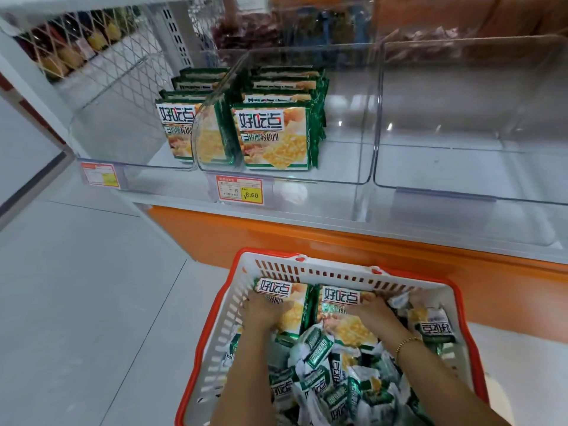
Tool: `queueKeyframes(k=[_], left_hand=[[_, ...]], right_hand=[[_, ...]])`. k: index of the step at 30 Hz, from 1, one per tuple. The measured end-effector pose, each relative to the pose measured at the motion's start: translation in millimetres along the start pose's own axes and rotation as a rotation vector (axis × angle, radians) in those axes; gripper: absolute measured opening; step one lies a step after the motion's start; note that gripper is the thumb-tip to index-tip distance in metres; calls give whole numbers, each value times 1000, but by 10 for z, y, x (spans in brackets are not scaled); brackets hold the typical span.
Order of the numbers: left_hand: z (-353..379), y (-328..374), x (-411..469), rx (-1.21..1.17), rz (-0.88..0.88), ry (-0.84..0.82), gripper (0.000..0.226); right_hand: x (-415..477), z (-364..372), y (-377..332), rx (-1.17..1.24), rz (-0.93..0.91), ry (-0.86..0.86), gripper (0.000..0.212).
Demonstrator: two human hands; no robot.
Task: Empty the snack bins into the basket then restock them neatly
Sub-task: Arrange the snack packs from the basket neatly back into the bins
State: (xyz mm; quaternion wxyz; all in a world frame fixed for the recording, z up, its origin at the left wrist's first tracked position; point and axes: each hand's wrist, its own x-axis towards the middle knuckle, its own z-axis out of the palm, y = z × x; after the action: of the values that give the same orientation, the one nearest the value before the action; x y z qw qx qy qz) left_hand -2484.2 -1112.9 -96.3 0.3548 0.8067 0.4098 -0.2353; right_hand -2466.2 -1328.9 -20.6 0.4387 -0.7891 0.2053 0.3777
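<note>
Shop floor, basket w/ pkts

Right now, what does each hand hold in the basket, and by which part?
The left hand grips the left packet stack at its left side; the right hand grips the right packet stack at its right side.

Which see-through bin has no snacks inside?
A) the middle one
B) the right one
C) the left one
B: the right bin holds nothing, while green packs stand in the left bin and the middle bin.
</note>
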Motion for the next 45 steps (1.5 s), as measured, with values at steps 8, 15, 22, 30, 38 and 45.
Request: queueKeyframes(k=[8,15,22,30,38,45], left_hand=[[-117,-162,287,-212,31,-166,110],[-363,-20,21,-288,58,-136,57],[-567,123,-365,-261,237,-113,32],[-1161,59,-969,-538,397,76,26],[-1402,118,-1463,-476,577,-82,63],[-1277,226,-1642,-650,556,-360,32]], right_hand=[[159,60,-35,295,34,48,46],[141,83,21,508,-17,226,43],[-120,17,191,343,-91,112,70],[-735,-254,-129,-43,-544,260,39],[-1258,-604,-620,237,-676,-179,21],[-1411,-515,-606,313,-598,-240,29]])
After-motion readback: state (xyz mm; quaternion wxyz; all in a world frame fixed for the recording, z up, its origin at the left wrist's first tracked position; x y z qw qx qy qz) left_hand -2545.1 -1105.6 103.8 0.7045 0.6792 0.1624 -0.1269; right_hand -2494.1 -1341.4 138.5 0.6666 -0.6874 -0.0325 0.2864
